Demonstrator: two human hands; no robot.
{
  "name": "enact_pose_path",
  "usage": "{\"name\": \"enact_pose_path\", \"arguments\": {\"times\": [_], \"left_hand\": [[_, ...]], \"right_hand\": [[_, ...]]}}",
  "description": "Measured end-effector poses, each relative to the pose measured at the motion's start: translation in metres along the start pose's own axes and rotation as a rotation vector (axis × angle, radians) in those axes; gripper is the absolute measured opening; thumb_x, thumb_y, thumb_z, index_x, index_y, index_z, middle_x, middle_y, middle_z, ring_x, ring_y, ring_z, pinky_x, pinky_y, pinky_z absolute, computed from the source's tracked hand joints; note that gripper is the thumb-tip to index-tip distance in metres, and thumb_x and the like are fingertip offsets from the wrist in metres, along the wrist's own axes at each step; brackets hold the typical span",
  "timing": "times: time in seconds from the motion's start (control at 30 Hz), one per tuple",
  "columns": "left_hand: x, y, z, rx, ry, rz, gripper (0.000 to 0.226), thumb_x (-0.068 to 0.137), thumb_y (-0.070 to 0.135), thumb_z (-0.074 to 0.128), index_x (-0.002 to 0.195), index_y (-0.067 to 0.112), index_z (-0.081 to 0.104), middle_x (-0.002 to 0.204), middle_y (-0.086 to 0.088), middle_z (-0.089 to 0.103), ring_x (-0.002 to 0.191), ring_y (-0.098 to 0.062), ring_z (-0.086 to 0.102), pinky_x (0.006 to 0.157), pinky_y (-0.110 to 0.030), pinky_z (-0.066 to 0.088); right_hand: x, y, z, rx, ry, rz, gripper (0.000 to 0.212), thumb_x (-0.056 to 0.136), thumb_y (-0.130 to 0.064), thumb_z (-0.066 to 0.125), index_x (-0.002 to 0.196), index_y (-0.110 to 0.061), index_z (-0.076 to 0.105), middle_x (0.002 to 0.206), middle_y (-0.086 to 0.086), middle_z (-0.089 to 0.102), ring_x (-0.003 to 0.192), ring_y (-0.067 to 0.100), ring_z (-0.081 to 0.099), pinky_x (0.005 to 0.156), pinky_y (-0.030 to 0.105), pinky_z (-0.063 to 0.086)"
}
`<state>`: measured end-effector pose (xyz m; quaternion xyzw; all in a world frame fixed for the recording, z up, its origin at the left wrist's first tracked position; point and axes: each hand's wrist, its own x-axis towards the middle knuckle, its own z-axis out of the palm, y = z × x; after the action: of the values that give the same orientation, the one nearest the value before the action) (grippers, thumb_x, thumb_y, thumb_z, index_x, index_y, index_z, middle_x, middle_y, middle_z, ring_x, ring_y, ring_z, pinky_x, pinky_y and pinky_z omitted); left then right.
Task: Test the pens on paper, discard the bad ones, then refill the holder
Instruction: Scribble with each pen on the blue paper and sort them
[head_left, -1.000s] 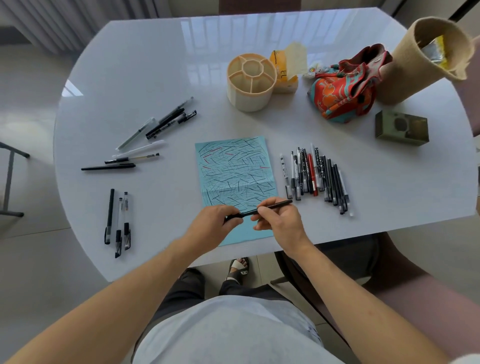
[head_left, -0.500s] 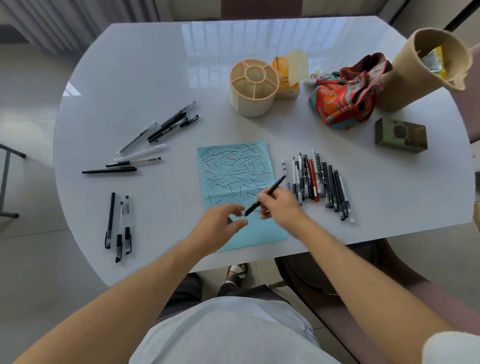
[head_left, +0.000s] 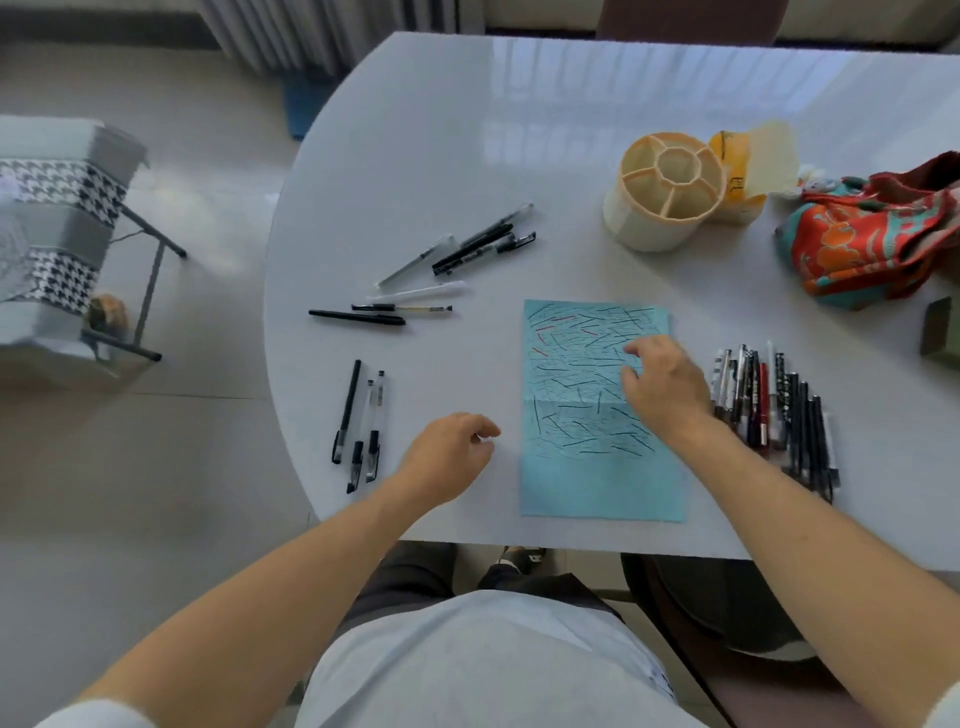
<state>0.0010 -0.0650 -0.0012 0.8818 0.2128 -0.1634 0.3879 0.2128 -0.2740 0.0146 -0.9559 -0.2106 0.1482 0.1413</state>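
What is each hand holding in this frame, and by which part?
The right hand is curled over the scribbled light-blue paper sheet; whether it holds a pen cannot be told. The left hand is loosely curled; no held object is visible.

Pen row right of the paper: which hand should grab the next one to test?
Right, probably. The right hand hovers over the blue paper, just beside the pen row. The left hand sits across the sheet and would have to reach over it.
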Motion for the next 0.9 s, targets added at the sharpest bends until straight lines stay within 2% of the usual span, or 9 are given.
{"name": "enact_pose_path", "arguments": {"times": [0.13, 0.27, 0.4, 0.53, 0.6, 0.67, 0.73, 0.8, 0.9], "left_hand": [[0.0, -0.015, -0.004, -0.065, -0.015, -0.05, 0.027, 0.094, 0.022, 0.056, 0.117, 0.025, 0.07, 0.115, 0.007, 0.068, 0.101, -0.009, 0.061, 0.09, -0.024, 0.047], [-0.003, -0.026, -0.009, -0.099, -0.011, -0.065, 0.026, 0.093, 0.019, 0.055, 0.113, 0.024, 0.071, 0.113, 0.006, 0.067, 0.1, -0.012, 0.061, 0.09, -0.029, 0.05], [-0.006, -0.037, -0.012, -0.131, -0.018, -0.041, 0.027, 0.093, 0.014, 0.056, 0.115, 0.017, 0.072, 0.116, 0.0, 0.069, 0.105, -0.016, 0.062, 0.094, -0.033, 0.05], [-0.007, -0.041, -0.016, -0.153, -0.06, -0.038, 0.029, 0.094, 0.016, 0.054, 0.117, 0.019, 0.071, 0.121, 0.001, 0.067, 0.107, -0.014, 0.062, 0.096, -0.035, 0.051], [-0.009, -0.042, -0.019, -0.161, -0.077, -0.042, 0.028, 0.095, 0.019, 0.053, 0.118, 0.02, 0.07, 0.121, 0.001, 0.067, 0.107, -0.013, 0.061, 0.096, -0.036, 0.051], [-0.009, -0.043, -0.023, -0.173, -0.096, -0.054, 0.028, 0.096, 0.022, 0.053, 0.119, 0.022, 0.068, 0.121, 0.004, 0.067, 0.106, -0.011, 0.062, 0.095, -0.035, 0.052], [-0.007, -0.041, -0.026, -0.205, -0.092, -0.084, 0.03, 0.096, 0.026, 0.052, 0.123, 0.025, 0.065, 0.12, 0.008, 0.067, 0.104, -0.009, 0.063, 0.094, -0.035, 0.053], [-0.003, -0.036, -0.028, -0.279, -0.042, -0.126, 0.031, 0.096, 0.032, 0.054, 0.126, 0.028, 0.061, 0.117, 0.011, 0.068, 0.101, -0.007, 0.064, 0.09, -0.034, 0.055], [0.005, -0.023, -0.023, -0.361, -0.009, -0.129, 0.035, 0.096, 0.043, 0.056, 0.129, 0.032, 0.057, 0.108, 0.016, 0.069, 0.094, -0.001, 0.066, 0.083, -0.032, 0.057]], "right_hand": [[0.022, -0.116, 0.031, 0.133, -0.14, -0.307, 0.025, 0.096, -0.018, 0.063, 0.12, -0.012, 0.071, 0.119, 0.008, 0.069, 0.105, 0.03, 0.065, 0.092, 0.039, 0.049], [0.046, -0.221, 0.066, 0.132, -0.203, -0.557, 0.027, 0.096, -0.017, 0.058, 0.121, -0.013, 0.069, 0.123, 0.007, 0.069, 0.112, 0.029, 0.063, 0.093, 0.04, 0.051], [0.063, -0.278, 0.1, -0.099, -0.218, -0.628, 0.03, 0.093, -0.004, 0.05, 0.119, -0.01, 0.064, 0.118, 0.01, 0.065, 0.108, 0.034, 0.062, 0.083, 0.039, 0.054], [0.069, -0.286, 0.12, -0.263, -0.19, -0.649, 0.033, 0.089, 0.005, 0.049, 0.117, -0.01, 0.059, 0.115, 0.012, 0.06, 0.101, 0.035, 0.064, 0.066, 0.037, 0.043], [0.069, -0.281, 0.118, -0.196, -0.22, -0.591, 0.033, 0.086, 0.0, 0.053, 0.117, -0.012, 0.058, 0.116, 0.012, 0.061, 0.098, 0.036, 0.065, 0.067, 0.036, 0.043], [0.065, -0.264, 0.106, -0.004, -0.255, -0.459, 0.029, 0.082, -0.011, 0.058, 0.11, -0.015, 0.06, 0.11, 0.008, 0.065, 0.095, 0.032, 0.064, 0.074, 0.036, 0.05], [0.056, -0.234, 0.089, 0.271, -0.25, -0.306, 0.018, 0.078, -0.016, 0.062, 0.095, -0.018, 0.062, 0.093, 0.003, 0.067, 0.082, 0.026, 0.064, 0.072, 0.033, 0.052], [0.038, -0.195, 0.072, 0.633, -0.266, -0.07, 0.008, 0.079, -0.014, 0.062, 0.086, -0.018, 0.063, 0.078, 0.004, 0.07, 0.066, 0.022, 0.07, 0.061, 0.029, 0.055], [0.0, -0.135, 0.057, 1.122, -0.37, 0.216, 0.003, 0.091, -0.008, 0.06, 0.091, -0.007, 0.063, 0.079, 0.02, 0.07, 0.064, 0.03, 0.074, 0.057, 0.033, 0.061]]}}
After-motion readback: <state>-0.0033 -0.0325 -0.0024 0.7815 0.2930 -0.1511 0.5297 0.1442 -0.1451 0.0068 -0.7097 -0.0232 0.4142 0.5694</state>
